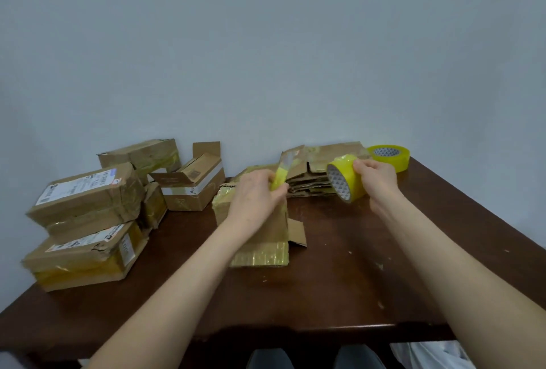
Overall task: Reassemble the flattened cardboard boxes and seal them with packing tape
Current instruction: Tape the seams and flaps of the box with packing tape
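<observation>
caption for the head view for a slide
Left hand holds a utility knife, right hand a tape roll, above a box.

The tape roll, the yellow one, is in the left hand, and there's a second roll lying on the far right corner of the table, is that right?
Not quite. The head view shows the tape roll in the right hand; the left hand only pinches the pulled-out tape end. The second roll does lie on the far right corner of the table.

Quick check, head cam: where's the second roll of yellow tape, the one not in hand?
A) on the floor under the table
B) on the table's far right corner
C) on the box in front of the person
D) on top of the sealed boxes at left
B: the spare tape roll lies flat on the table at its far right corner, behind the right hand, which holds the other tape roll.
</observation>
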{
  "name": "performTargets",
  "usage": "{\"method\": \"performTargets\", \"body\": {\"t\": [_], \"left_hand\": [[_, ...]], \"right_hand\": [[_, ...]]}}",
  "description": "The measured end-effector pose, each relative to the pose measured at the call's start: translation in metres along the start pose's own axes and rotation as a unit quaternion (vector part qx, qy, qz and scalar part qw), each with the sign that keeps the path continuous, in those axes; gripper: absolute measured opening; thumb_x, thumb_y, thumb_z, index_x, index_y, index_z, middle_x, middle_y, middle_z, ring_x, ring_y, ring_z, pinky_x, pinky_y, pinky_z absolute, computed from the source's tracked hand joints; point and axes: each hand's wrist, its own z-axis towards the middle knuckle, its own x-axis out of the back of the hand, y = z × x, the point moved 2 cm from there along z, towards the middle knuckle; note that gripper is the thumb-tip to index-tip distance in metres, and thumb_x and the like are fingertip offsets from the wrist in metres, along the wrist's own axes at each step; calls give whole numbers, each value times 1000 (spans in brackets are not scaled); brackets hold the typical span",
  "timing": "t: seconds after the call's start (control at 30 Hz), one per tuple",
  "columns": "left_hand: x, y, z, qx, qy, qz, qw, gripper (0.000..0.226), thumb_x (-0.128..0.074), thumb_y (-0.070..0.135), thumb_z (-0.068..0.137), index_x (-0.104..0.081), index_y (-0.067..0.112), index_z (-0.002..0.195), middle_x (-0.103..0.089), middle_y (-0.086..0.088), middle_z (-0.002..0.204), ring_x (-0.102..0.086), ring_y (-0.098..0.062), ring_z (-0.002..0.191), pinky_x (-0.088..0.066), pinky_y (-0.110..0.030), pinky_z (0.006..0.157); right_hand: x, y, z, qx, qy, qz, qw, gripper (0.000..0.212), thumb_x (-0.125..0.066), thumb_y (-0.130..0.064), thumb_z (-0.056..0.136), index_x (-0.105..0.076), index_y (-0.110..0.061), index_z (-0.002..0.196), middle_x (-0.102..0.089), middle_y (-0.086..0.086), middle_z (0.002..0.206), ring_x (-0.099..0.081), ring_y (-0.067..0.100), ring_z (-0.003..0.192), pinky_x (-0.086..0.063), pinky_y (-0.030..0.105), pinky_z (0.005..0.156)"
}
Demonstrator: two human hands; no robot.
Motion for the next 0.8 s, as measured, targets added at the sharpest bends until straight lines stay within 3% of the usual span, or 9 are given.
{"method": "performTargets", "body": {"t": [0.07,0.13,0.27,0.47,0.53,0.63,0.7,0.8], "left_hand": [[27,-33,-7,46,28,52,997,26,-58,42,91,-66,18,87,-56,7,66,-54,-9,63,-38,-23,54],[46,-76,-14,114,39,113,986,33,-56,45,91,-68,15,94,-61,5,70,-58,-14,68,-42,-27,56],[45,-154,-35,272,-49,190,942,33,-60,45,89,-67,12,93,-63,-2,78,-61,-21,74,-49,-32,60],[5,-193,-60,321,-164,230,904,33,-63,42,88,-60,12,101,-55,1,85,-60,-19,85,-45,-29,63],[7,-190,-53,298,-163,233,911,36,-60,43,90,-61,13,109,-58,-1,98,-60,-21,93,-48,-31,69],[38,-157,-19,162,5,104,981,36,-54,34,94,-60,13,123,-59,-4,116,-58,-17,101,-46,-29,83],[65,-117,6,83,106,-56,989,32,-56,34,93,-65,14,118,-64,-1,107,-56,-9,92,-43,-24,82],[75,-75,36,104,48,-238,964,40,-57,49,89,-67,14,107,-67,4,95,-62,-8,82,-53,-32,77]], "right_hand": [[-11,-1,-4,0,-23,-22,999,27,-62,-16,92,-67,0,114,-65,13,114,-53,15,98,-39,25,82],[-32,-3,-11,13,-54,-28,998,27,-63,-20,92,-68,-3,112,-66,10,111,-55,16,98,-42,28,82],[-77,-23,-29,76,-108,-51,990,21,-66,-27,89,-73,-10,96,-66,1,91,-58,14,89,-42,28,77],[-108,-57,-28,94,-164,-61,980,21,-72,-38,82,-69,-19,73,-61,-6,70,-54,12,66,-38,24,57],[-113,-64,-29,94,-205,-61,972,22,-71,-37,84,-69,-18,73,-62,-4,71,-55,12,66,-39,25,56],[-124,-73,-30,96,-263,-82,957,24,-68,-35,87,-71,-12,81,-66,2,78,-59,14,70,-45,24,61],[-133,-78,-30,96,-284,-116,947,31,-67,-36,88,-72,-5,91,-67,5,82,-60,13,68,-46,24,62],[-149,-80,-33,106,-316,-172,927,37,-67,-39,87,-74,-3,94,-70,10,80,-61,16,69,-46,24,61]]}}
